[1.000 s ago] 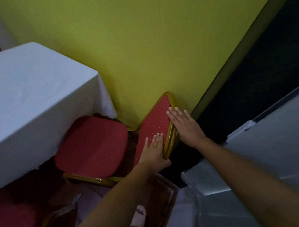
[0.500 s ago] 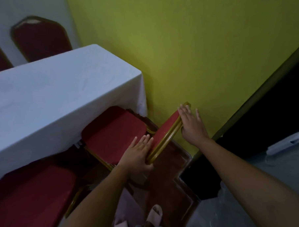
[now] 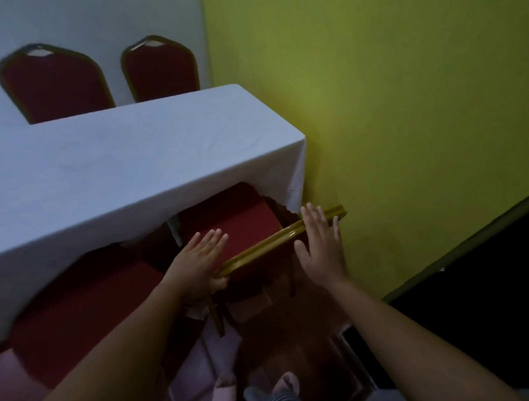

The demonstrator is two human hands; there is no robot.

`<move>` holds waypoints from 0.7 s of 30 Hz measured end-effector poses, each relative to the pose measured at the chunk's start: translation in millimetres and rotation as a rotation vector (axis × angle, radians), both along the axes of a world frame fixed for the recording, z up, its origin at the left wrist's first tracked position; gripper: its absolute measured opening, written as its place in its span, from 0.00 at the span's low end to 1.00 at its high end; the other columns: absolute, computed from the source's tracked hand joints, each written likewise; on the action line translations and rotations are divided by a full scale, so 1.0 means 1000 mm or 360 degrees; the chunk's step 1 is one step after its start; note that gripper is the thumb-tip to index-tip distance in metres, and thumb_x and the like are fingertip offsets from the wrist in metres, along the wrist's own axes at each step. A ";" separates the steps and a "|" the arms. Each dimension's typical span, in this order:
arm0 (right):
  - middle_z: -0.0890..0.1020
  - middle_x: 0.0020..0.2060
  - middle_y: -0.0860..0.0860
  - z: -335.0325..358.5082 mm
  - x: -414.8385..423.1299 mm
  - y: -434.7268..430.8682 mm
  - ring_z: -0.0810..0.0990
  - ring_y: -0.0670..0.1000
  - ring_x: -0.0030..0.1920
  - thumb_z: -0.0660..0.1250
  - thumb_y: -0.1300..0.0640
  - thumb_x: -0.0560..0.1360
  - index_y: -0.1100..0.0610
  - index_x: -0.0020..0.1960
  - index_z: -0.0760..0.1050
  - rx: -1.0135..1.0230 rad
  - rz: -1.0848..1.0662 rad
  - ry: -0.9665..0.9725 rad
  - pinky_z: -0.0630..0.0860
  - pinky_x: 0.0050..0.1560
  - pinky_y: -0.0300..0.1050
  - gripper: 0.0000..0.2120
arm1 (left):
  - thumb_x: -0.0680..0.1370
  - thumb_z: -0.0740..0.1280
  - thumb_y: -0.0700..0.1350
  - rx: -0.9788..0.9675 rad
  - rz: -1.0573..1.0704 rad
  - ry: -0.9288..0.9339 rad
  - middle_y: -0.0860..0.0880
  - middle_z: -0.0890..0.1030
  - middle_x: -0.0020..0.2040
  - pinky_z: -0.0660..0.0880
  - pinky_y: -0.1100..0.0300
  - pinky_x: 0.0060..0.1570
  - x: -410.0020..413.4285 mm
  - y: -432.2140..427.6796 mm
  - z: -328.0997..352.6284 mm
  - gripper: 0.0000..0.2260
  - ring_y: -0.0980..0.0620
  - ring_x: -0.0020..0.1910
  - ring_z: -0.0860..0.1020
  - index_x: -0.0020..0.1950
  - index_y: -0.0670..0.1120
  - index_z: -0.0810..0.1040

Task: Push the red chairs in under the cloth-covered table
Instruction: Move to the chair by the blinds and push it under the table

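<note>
Left hand: the left hand [image 3: 199, 257] lay at the near-left end of the chair's backrest rail, fingers straight and close together over the seat side, thumb hooked under the rail's end, so the hand lightly gripped that end.
Right hand: the right hand [image 3: 320, 246] was flat and spread, palm down, fingers fanned across the top of the rail near its far end; it pressed on the rail and clasped nothing.
Forearms: both bare forearms reached in from the bottom edge and converged on the backrest.
Red chair: the red chair [image 3: 237, 225] stood at the table's right end, just beside the yellow-green wall [image 3: 404, 103]; the front of its seat was under the hanging cloth, the back part and the gold backrest rail [image 3: 268, 248] were still out.
Table: the cloth-covered table [image 3: 119, 164] carried a white cloth whose edge draped over the seat.
Second chair: a second red seat [image 3: 80, 314] sat to the left, partly under the cloth.
Far side: 2 red chair backs [image 3: 55, 85] rose beyond the table against a pale wall.
Floor: slippered feet [image 3: 226, 393] showed at the bottom edge.
Writing: no readable text or brand; the frame was dim and slightly blurred.
</note>
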State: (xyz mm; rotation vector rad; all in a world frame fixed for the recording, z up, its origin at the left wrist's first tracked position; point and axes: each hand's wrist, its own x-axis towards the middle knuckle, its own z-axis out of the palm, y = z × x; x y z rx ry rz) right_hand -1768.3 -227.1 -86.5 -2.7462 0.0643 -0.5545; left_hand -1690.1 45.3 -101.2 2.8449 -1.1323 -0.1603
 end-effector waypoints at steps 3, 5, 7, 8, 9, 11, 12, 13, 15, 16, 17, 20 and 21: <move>0.60 0.75 0.53 -0.005 0.002 -0.002 0.53 0.52 0.76 0.49 0.41 0.79 0.58 0.76 0.57 0.0062 -0.0031 -0.0039 0.44 0.74 0.58 0.31 | 0.71 0.55 0.64 -0.0143 0.0033 -0.0065 0.40 0.68 0.70 0.48 0.53 0.70 -0.012 -0.019 0.004 0.38 0.42 0.70 0.67 0.72 0.40 0.65; 0.60 0.75 0.52 -0.004 0.003 -0.009 0.53 0.52 0.76 0.46 0.38 0.79 0.57 0.76 0.57 0.0025 -0.0007 -0.0026 0.45 0.74 0.58 0.32 | 0.74 0.50 0.66 -0.0265 0.0032 -0.0113 0.43 0.62 0.74 0.45 0.54 0.73 -0.019 -0.044 0.009 0.37 0.46 0.74 0.59 0.75 0.42 0.59; 0.61 0.75 0.52 0.000 0.004 -0.019 0.53 0.52 0.76 0.43 0.37 0.79 0.57 0.76 0.57 0.0014 0.0025 0.0005 0.45 0.74 0.56 0.34 | 0.75 0.45 0.68 -0.0406 0.0046 -0.0141 0.45 0.56 0.76 0.42 0.55 0.72 -0.025 -0.071 0.015 0.37 0.50 0.75 0.52 0.76 0.45 0.55; 0.61 0.75 0.52 0.002 0.007 -0.025 0.54 0.52 0.76 0.43 0.36 0.78 0.57 0.76 0.57 0.0046 0.0011 0.0030 0.45 0.74 0.55 0.34 | 0.75 0.44 0.67 -0.0464 0.0075 -0.0119 0.46 0.54 0.77 0.40 0.56 0.72 -0.027 -0.083 0.017 0.37 0.52 0.75 0.49 0.76 0.46 0.53; 0.61 0.75 0.52 0.003 0.010 -0.030 0.54 0.52 0.76 0.43 0.36 0.78 0.57 0.76 0.57 0.0094 -0.0022 0.0063 0.45 0.74 0.54 0.35 | 0.75 0.44 0.67 -0.0516 0.0111 -0.0083 0.47 0.53 0.77 0.39 0.57 0.72 -0.028 -0.091 0.017 0.36 0.54 0.75 0.47 0.77 0.47 0.51; 0.62 0.75 0.52 0.005 0.019 -0.041 0.54 0.52 0.76 0.42 0.36 0.76 0.57 0.75 0.58 0.0190 -0.0107 0.0141 0.46 0.74 0.54 0.36 | 0.76 0.45 0.66 -0.0588 0.0187 -0.0014 0.48 0.51 0.77 0.38 0.57 0.72 -0.027 -0.102 0.015 0.35 0.56 0.75 0.44 0.77 0.48 0.50; 0.62 0.75 0.52 0.006 0.021 -0.047 0.54 0.52 0.76 0.42 0.36 0.76 0.57 0.75 0.58 0.0226 -0.0144 0.0174 0.46 0.74 0.54 0.36 | 0.76 0.46 0.67 -0.0590 0.0217 0.0005 0.48 0.51 0.77 0.38 0.57 0.72 -0.025 -0.103 0.014 0.35 0.57 0.74 0.43 0.77 0.48 0.50; 0.62 0.75 0.52 0.006 0.024 -0.052 0.54 0.52 0.76 0.42 0.37 0.77 0.57 0.75 0.59 0.0263 -0.0177 0.0204 0.46 0.74 0.54 0.35 | 0.75 0.46 0.68 -0.0574 0.0236 0.0015 0.48 0.51 0.78 0.38 0.56 0.72 -0.024 -0.101 0.012 0.36 0.58 0.74 0.42 0.77 0.49 0.50; 0.63 0.74 0.52 0.007 0.030 -0.057 0.54 0.52 0.76 0.44 0.39 0.77 0.57 0.74 0.61 0.0341 -0.0223 0.0221 0.46 0.74 0.54 0.32 | 0.72 0.44 0.72 -0.0538 0.0291 0.0021 0.49 0.49 0.77 0.38 0.55 0.73 -0.024 -0.092 0.011 0.40 0.58 0.74 0.41 0.77 0.49 0.51; 0.64 0.74 0.53 0.007 0.034 -0.055 0.55 0.52 0.76 0.45 0.40 0.78 0.57 0.74 0.62 0.0379 -0.0221 0.0190 0.46 0.75 0.54 0.32 | 0.70 0.43 0.74 -0.0525 0.0339 0.0026 0.49 0.48 0.77 0.37 0.54 0.73 -0.023 -0.088 0.010 0.42 0.57 0.74 0.40 0.77 0.49 0.52; 0.65 0.73 0.53 0.007 0.039 -0.051 0.56 0.53 0.75 0.45 0.40 0.78 0.57 0.73 0.64 0.0408 -0.0196 0.0130 0.48 0.75 0.55 0.31 | 0.68 0.41 0.76 -0.0511 0.0388 0.0028 0.49 0.46 0.77 0.37 0.53 0.73 -0.022 -0.084 0.010 0.45 0.56 0.74 0.40 0.77 0.49 0.52; 0.70 0.70 0.55 0.005 0.050 -0.029 0.62 0.55 0.73 0.46 0.44 0.79 0.58 0.69 0.71 0.0417 -0.0106 -0.0085 0.53 0.74 0.58 0.28 | 0.65 0.39 0.78 -0.0464 0.0463 0.0015 0.48 0.45 0.77 0.38 0.51 0.74 -0.020 -0.074 0.010 0.48 0.54 0.75 0.40 0.76 0.49 0.53; 0.71 0.69 0.55 0.004 0.054 -0.024 0.63 0.56 0.73 0.47 0.45 0.79 0.58 0.68 0.72 0.0409 -0.0094 -0.0119 0.54 0.73 0.59 0.27 | 0.65 0.39 0.78 -0.0461 0.0488 0.0014 0.48 0.46 0.77 0.38 0.51 0.74 -0.019 -0.071 0.009 0.48 0.54 0.75 0.40 0.76 0.49 0.54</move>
